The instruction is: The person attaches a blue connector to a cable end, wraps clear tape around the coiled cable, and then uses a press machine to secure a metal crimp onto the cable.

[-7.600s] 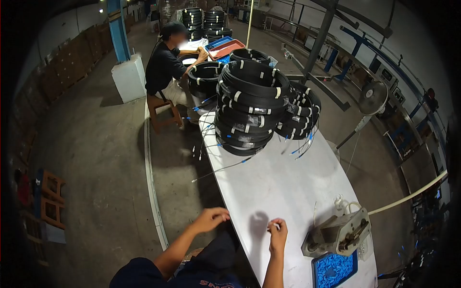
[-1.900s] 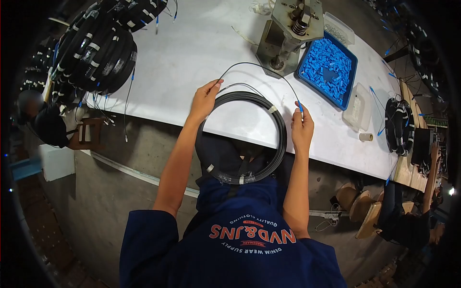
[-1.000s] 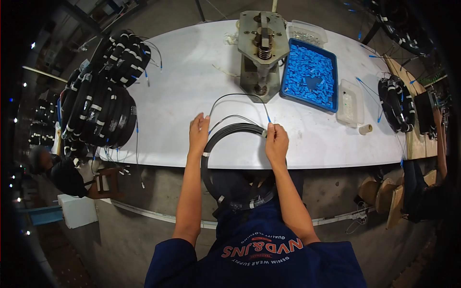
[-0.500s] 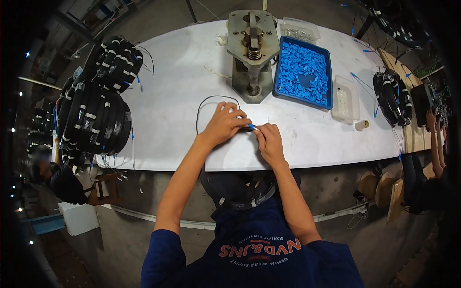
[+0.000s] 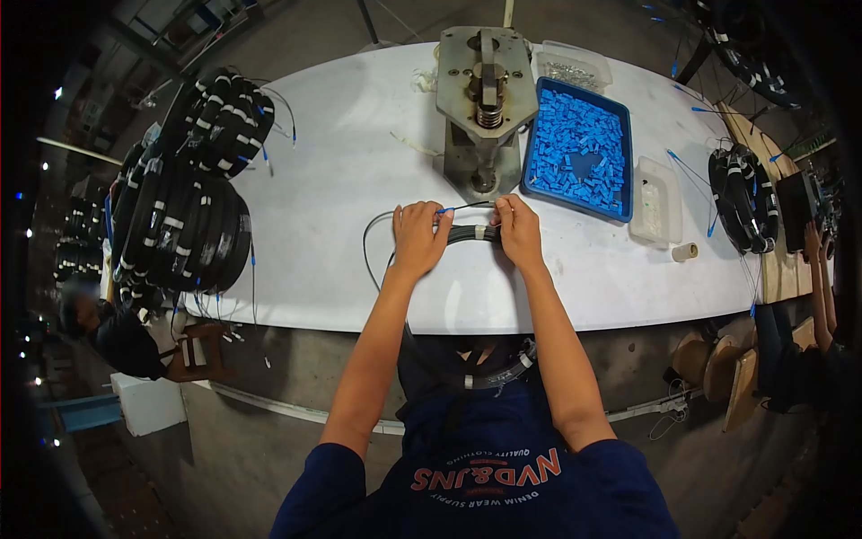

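Note:
A thin black cable with a blue connector (image 5: 444, 211) runs between my hands, just in front of the metal press (image 5: 485, 99). My left hand (image 5: 419, 235) is closed on it at the blue connector. With thumb and finger, my right hand (image 5: 519, 232) pinches the cable farther right. Below that stretch, a bundled black cable coil (image 5: 462, 234) with a white tape band passes between both hands. A loop of cable curves out to the left of my left hand. The coil's lower part (image 5: 503, 373), wrapped in clear tape, hangs below the table edge at my lap.
Right of the press stands a blue tray (image 5: 626, 171) of small blue connector parts. Near it are clear plastic boxes (image 5: 660, 193) and a small roll (image 5: 685, 252). Taped black coils (image 5: 180, 216) are piled left; another coil (image 5: 741, 202) lies right. People sit at both sides.
My hands have moved apart and shifted slightly right and up toward the press. The bundled coil now shows on the table between them, with a cable stretched above it.

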Demonstrator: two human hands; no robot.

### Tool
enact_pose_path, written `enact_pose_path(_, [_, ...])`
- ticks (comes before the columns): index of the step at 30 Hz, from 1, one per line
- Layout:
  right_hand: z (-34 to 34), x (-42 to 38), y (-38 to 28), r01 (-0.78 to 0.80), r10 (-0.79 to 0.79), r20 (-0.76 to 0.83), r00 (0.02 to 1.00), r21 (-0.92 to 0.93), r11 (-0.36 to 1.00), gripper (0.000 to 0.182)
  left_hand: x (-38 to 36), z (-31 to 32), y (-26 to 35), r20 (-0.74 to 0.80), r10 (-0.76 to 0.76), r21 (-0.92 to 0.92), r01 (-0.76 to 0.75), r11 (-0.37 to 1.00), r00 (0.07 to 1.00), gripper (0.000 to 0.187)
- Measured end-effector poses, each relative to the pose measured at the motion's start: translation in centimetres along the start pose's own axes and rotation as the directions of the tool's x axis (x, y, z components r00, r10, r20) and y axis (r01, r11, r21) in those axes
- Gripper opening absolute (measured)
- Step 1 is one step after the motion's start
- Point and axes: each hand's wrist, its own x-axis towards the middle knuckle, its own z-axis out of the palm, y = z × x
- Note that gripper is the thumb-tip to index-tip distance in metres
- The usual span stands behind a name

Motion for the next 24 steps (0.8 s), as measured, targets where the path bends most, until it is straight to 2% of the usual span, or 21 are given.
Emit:
enact_pose_path(1, [-0.1, 0.5, 0.0, -0.141, 0.139, 0.030, 0.990, 0.068, 0.988, 0.026, 0.2, 0.2, 0.6, 0.011, -0.081, 0.032, 0.080, 0.996, 0.997, 0.026])
enact_pose_path(3, [0.2, 1.3, 0.7, -0.124, 0.124, 0.010, 0.992, 0.117, 0.985, 0.033, 1.5, 0.7, 1.5, -0.024, -0.057, 0.040, 0.058, 0.997, 0.998, 0.030])
enact_pose_path(5, [0.2, 2.1, 0.6, -0.415, 0.412, 0.082, 0.907, 0.336, 0.846, 0.034, 2.9, 1.4, 2.4, -0.031, -0.214, 0.010, 0.215, 0.977, 0.976, 0.031])
enact_pose_path(6, [0.5, 2.3, 1.4, -0.402, 0.393, 0.095, 0.915, 0.318, 0.859, 0.036, 3.3, 1.9, 2.4, -0.037, -0.217, 0.005, 0.217, 0.976, 0.975, 0.031])
enact_pose_path(7, [0.6, 2.4, 1.3, -0.388, 0.378, 0.095, 0.921, 0.292, 0.874, 0.038, 3.7, 2.4, 2.2, -0.109, -0.227, -0.015, 0.227, 0.974, 0.968, 0.032])
enact_pose_path(8, [0.7, 2.3, 1.3, -0.354, 0.348, 0.069, 0.935, 0.178, 0.918, 0.041, 3.9, 2.9, 2.0, -0.179, -0.238, -0.035, 0.236, 0.971, 0.954, 0.032])
enact_pose_path(10, [0.9, 2.6, 1.2, -0.290, 0.291, 0.056, 0.955, -0.028, 0.957, 0.042, 4.4, 3.3, 1.4, -0.192, -0.260, -0.022, 0.261, 0.965, 0.946, 0.032])
enact_pose_path(11, [1.1, 2.7, 1.2, -0.293, 0.294, 0.057, 0.954, -0.030, 0.956, 0.042, 4.3, 3.3, 1.1, -0.195, -0.282, -0.003, 0.287, 0.958, 0.939, 0.033])
enact_pose_path(13, [1.7, 3.0, 1.1, -0.112, 0.109, -0.026, 0.994, -0.214, 0.970, 0.037, 4.2, 3.3, 0.7, -0.189, -0.290, 0.014, 0.298, 0.954, 0.938, 0.032])
enact_pose_path(14, [1.8, 3.2, 0.9, -0.193, 0.199, 0.009, 0.980, -0.212, 0.958, 0.033, 4.3, 3.3, 0.5, -0.186, -0.309, 0.044, 0.322, 0.946, 0.933, 0.033])
enact_pose_path(18, [2.4, 3.5, 0.7, -0.236, 0.245, 0.000, 0.970, -0.264, 0.935, 0.035, 4.2, 3.5, 0.2, -0.175, -0.334, 0.072, 0.351, 0.934, 0.926, 0.030])
enact_pose_path(20, [2.3, 3.7, 0.4, -0.319, 0.344, 0.019, 0.939, -0.326, 0.890, 0.038, 4.2, 3.4, 0.2, -0.154, -0.339, 0.087, 0.354, 0.931, 0.928, 0.030])
enact_pose_path(22, [2.3, 3.6, 0.1, -0.316, 0.341, 0.013, 0.940, -0.343, 0.884, 0.039, 4.3, 3.5, 0.2, -0.136, -0.340, 0.102, 0.354, 0.930, 0.931, 0.030])
enact_pose_path(24, [2.2, 3.7, -0.2, -0.315, 0.338, 0.002, 0.941, -0.357, 0.880, 0.041, 4.1, 3.8, 0.2, -0.209, -0.288, 0.146, 0.321, 0.936, 0.935, 0.032])
